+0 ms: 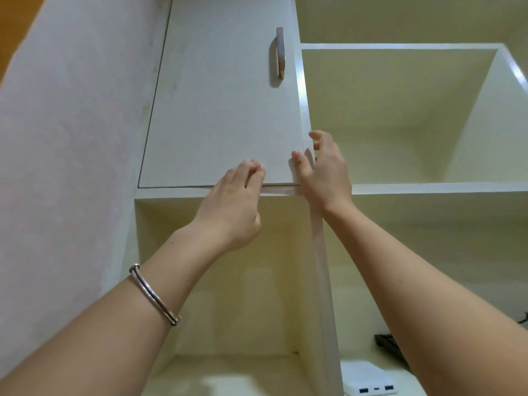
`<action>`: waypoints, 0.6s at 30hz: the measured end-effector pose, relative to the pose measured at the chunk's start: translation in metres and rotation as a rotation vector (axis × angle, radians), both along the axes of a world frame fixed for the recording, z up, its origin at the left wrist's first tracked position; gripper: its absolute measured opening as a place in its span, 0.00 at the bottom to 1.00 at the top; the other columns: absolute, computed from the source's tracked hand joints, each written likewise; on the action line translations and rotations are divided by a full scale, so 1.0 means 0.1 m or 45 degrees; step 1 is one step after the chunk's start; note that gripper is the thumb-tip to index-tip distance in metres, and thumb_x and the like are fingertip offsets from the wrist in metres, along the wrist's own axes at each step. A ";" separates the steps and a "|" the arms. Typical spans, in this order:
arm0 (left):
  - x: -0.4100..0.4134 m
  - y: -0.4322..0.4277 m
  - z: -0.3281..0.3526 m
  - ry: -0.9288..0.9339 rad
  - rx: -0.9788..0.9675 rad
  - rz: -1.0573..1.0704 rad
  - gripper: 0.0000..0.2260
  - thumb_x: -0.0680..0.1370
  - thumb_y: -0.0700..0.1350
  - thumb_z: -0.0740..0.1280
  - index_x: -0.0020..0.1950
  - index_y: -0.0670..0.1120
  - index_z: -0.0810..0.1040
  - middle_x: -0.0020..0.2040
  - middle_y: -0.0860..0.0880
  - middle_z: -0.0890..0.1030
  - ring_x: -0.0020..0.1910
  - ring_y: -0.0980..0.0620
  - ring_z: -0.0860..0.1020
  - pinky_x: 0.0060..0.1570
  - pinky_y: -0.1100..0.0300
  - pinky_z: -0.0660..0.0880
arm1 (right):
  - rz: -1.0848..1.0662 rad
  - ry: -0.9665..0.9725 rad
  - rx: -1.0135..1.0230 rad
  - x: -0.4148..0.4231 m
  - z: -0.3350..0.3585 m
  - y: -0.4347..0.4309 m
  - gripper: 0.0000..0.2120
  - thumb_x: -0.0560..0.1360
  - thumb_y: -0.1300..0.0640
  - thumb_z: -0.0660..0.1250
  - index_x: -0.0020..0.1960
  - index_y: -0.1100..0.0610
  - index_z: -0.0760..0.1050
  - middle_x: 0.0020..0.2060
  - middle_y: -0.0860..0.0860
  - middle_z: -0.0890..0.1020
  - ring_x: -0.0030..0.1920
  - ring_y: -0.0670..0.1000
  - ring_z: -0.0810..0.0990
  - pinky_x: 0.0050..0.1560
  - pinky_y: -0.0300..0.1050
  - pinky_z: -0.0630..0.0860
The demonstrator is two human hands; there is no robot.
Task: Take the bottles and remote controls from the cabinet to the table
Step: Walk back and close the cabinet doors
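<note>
So, left fingertips [255, 167]: curled tight against the door [223, 110] at its lower edge, near its right corner; they seemed to hook it, though the thumb was hidden
Right fingers [317, 135]: bent round the door's right edge, with the thumb [298, 160] pressed flat on its face; a pinch on the corner
Left hand [228, 207]: raised beneath the door; a bracelet [154, 294] sat on its forearm
Right hand [325, 172]: just right of the left one, apart from it
Door: shut or very nearly so; its handle [280, 52] sat far up, untouched
Cabinet [428, 188]: open compartments lay right of the door and below it
Bottles and remote controls: not in view; most likely behind the door, so nothing had reached the table
Near right: a white power bank [368, 387]; beside it a dark object [385, 340], too cut off to name
Risk, grip: a thin edge gave little purchase; fingertips could slip off and the door could close back on them
Risk, swing: hinges looked to be on the left, so the door would swing toward the face; a hard pull could strike the head
Risk, contents: anything leaning on the inside could topple out as the door opened; bottles falling from overhead would be hard to catch with both hands busy
Risk, reach: the compartment stood above eye level; blind groping could knock things over
</note>
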State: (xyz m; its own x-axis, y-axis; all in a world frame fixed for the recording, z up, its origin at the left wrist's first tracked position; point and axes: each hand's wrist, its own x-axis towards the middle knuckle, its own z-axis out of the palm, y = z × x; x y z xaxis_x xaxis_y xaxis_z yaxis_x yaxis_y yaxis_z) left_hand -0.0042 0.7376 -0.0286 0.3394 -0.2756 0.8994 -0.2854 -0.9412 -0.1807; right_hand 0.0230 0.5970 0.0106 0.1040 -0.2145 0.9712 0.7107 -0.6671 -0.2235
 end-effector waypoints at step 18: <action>-0.47 -0.04 -1.27 0.383 -0.584 -0.755 0.07 0.74 0.41 0.64 0.43 0.51 0.80 0.42 0.52 0.83 0.41 0.56 0.81 0.45 0.68 0.74 | 0.017 0.346 -0.233 -0.87 -1.33 -0.54 0.10 0.74 0.60 0.64 0.54 0.55 0.79 0.44 0.46 0.81 0.43 0.41 0.77 0.48 0.29 0.71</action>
State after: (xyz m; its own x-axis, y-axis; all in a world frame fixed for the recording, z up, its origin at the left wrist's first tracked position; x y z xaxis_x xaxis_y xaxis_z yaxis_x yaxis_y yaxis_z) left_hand -0.0514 0.7334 -0.1557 0.4978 -0.1117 0.8600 -0.7357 -0.5795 0.3506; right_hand -0.0642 0.5427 -0.1225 0.3665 -0.0355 0.9298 0.6506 -0.7046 -0.2833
